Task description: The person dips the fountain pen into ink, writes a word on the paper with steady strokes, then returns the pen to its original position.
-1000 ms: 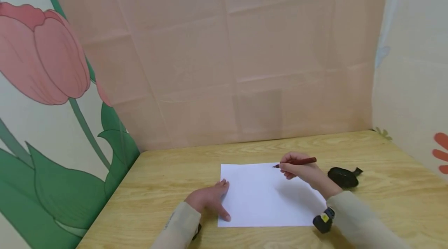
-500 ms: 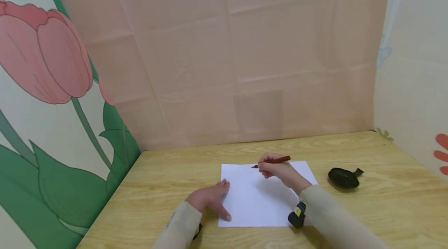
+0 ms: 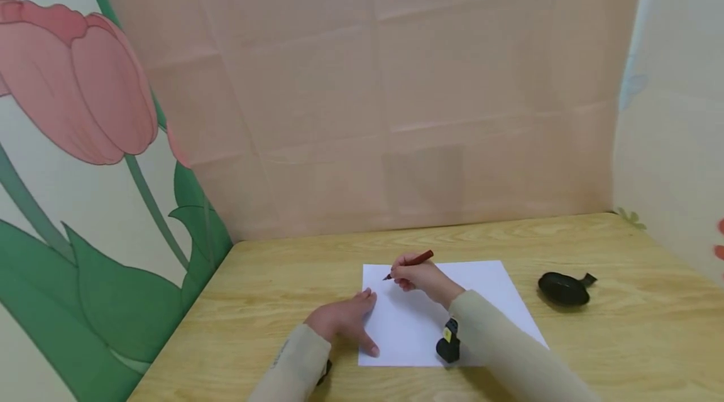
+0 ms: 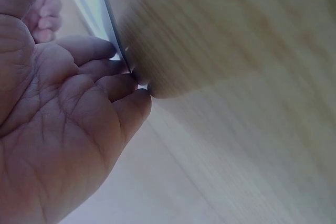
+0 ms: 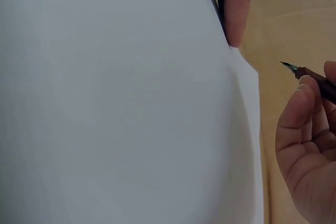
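A white sheet of paper (image 3: 494, 286) lies on the wooden table. My left hand (image 3: 344, 320) rests at its left edge, thumb and fingers spread, the thumb on the sheet. In the left wrist view the fingertips of this left hand (image 4: 68, 103) meet the tabletop beside the paper's edge. My right hand (image 3: 418, 279) pinches a dark reddish-brown dip pen (image 3: 421, 257) above the upper left part of the sheet, its tip toward the left. The right wrist view shows the pen's metal nib (image 5: 289, 66) pointing out past the fingertips, apart from the paper.
On the table's right side sits a small black oval dish (image 3: 562, 290) with a short handle. A plain pinkish sheet (image 3: 396, 88) hangs behind the table. A tulip-printed panel (image 3: 85, 88) stands at the left and a pale one (image 3: 673, 138) at the right.
My right hand has moved left across the sheet with the pen, from its upper right to its upper left. The left hand keeps its place; the view has turned slightly left.
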The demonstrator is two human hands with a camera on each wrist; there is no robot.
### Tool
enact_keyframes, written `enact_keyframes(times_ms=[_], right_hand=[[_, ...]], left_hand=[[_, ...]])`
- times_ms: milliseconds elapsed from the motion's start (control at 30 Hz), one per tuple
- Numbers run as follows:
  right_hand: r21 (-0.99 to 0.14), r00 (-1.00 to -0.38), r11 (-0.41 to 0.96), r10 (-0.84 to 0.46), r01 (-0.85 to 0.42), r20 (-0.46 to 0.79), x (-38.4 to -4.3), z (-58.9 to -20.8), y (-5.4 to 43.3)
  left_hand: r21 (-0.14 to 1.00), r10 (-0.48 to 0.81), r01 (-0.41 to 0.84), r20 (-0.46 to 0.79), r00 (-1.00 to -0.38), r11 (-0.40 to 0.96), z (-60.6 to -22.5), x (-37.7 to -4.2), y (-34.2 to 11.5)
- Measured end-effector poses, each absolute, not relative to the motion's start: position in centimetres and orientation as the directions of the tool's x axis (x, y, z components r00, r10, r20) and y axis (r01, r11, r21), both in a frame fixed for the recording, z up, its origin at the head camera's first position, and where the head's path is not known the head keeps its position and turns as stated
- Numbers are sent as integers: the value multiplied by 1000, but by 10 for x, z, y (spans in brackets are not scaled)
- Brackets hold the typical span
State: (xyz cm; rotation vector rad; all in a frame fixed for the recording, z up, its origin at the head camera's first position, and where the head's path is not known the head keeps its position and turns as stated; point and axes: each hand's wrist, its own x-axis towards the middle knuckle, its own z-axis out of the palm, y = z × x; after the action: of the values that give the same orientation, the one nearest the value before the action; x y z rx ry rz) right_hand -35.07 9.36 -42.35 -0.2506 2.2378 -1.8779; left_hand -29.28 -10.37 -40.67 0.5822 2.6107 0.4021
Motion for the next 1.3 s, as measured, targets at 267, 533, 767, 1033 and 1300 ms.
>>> enact_keyframes(times_ms=[267, 533, 767, 1033, 1300], right_hand=[[-984, -979, 157, -176, 79, -107, -353, -429, 83], [-985, -981, 163, -173, 65, -93, -354, -433, 79], [-981, -978, 186, -189, 52, -88, -354, -437, 79], [-963, -971, 266, -218, 38, -99, -353, -436, 78], [-958, -965, 288, -248, 7, -82, -352, -435, 79]], left_hand=[[364, 453, 327, -351, -819, 872, -407, -294, -103], [352, 445, 325, -347, -826, 878, -405, -292, -102], [355, 447, 324, -353, -822, 877, -406, -293, -102], [359, 441, 315, -356, -824, 878, -406, -293, -102], [355, 423, 295, -369, -827, 887, -406, -294, -101]])
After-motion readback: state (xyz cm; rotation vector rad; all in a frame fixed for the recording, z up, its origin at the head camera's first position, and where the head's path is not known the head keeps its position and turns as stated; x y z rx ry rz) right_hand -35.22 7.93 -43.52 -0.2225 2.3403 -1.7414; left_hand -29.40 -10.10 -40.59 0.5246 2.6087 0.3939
